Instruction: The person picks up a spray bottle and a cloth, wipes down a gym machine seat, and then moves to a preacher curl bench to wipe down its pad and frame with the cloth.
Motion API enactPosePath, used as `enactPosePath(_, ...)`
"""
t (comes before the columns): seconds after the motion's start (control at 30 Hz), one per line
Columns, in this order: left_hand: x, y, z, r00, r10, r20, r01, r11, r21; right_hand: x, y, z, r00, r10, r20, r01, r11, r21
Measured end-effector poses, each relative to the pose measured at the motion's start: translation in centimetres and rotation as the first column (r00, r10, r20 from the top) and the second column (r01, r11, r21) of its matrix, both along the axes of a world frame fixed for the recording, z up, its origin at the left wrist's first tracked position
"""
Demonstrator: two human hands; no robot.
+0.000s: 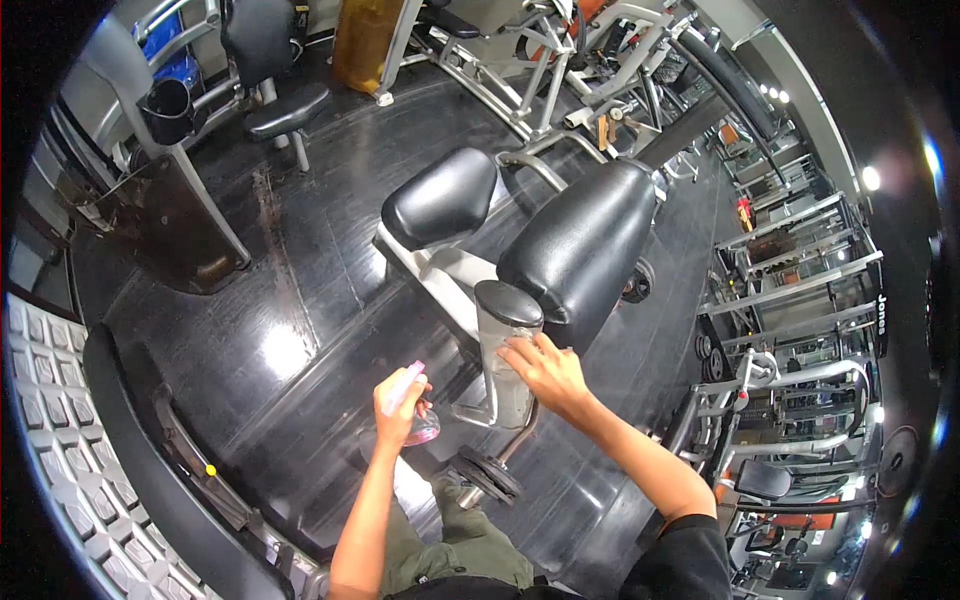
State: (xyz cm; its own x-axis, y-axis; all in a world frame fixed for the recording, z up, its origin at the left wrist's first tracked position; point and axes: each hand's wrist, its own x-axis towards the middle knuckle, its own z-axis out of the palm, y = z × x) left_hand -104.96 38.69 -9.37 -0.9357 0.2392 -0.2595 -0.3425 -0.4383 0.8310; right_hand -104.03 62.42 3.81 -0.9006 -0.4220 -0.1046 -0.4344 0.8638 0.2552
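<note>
My left hand (398, 408) is wrapped round a clear spray bottle (422, 430) with a pink and white top and a little pink liquid at its bottom. To the right, my right hand (545, 368) is closed against the grey metal frame (500, 350) of a gym bench, just below its round black cap (507, 303). What its fingers hold, if anything, is hidden. Behind the frame are a long black padded backrest (585, 240) and a shorter black seat pad (440, 197).
A weight plate (486, 474) sits low on the bench frame near my legs. Exercise machines (540, 60) stand at the back, with racks (800, 260) along the right. A black pad (150, 470) curves along the left, beside a patterned white wall (70, 450).
</note>
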Motion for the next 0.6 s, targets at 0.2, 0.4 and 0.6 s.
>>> enactPosePath(0.2, 0.3, -0.7, 0.1, 0.999, -0.020, 0.025, 0.021, 0.999, -0.030, -3.5, -5.2, -5.3, 0.988, -0.143, 0.059, 0.144, 0.989, -0.019)
enactPosePath(0.4, 0.5, -1.9, 0.2, 1.000, -0.014, 0.014, 0.015, 0.998, -0.061, -3.9, -6.9, -5.2, 0.972, -0.223, -0.069, 0.201, 0.949, -0.242)
enactPosePath(0.6, 0.6, -2.1, -0.4, 0.999, -0.033, -0.011, 0.032, 0.999, -0.038, 3.5, -4.5, -7.8, 0.821, -0.570, -0.013, 0.258, 0.393, -0.883)
